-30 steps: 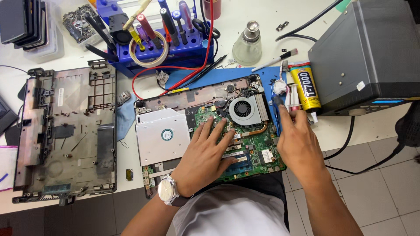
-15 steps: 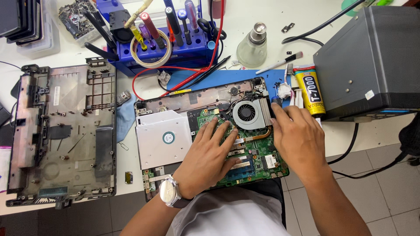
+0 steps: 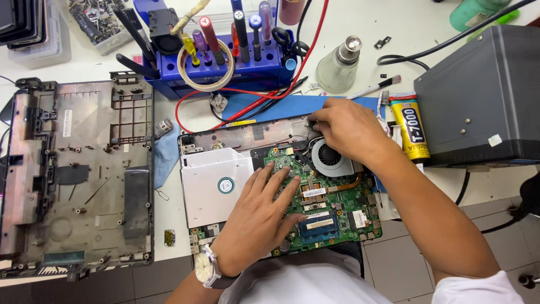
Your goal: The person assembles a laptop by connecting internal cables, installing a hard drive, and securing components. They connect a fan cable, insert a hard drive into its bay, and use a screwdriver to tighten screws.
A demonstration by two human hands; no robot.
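Broadly, the white tabletop (image 3: 495, 194) carried a green laptop motherboard (image 3: 332, 211) in its opened grey chassis. The left hand (image 3: 261, 217) lay flat, fingers spread, on the board. The right hand (image 3: 349, 129) curled shut near the round black cooling fan (image 3: 329, 157); what it pinched was hidden.

1. Illumination: bright, even, diffuse light from above; white table (image 3: 439, 34) near full exposure, without clipping.
2. Shadows: soft and short. A faint one lies under the left hand (image 3: 264, 217) on the green circuit board (image 3: 332, 211); another beneath the right hand (image 3: 346, 129).
3. Glare: small highlights on the clear bottle (image 3: 337, 70) and the white drive cover (image 3: 216, 186).
4. Sharpness: centre crisp; board components resolve clearly. No motion blur on either hand.
5. Distortion: mild wide-angle bending at the edges; the grey case shell (image 3: 79, 174) leans outward.
6. Focus: near clothing at the bottom edge slightly soft.
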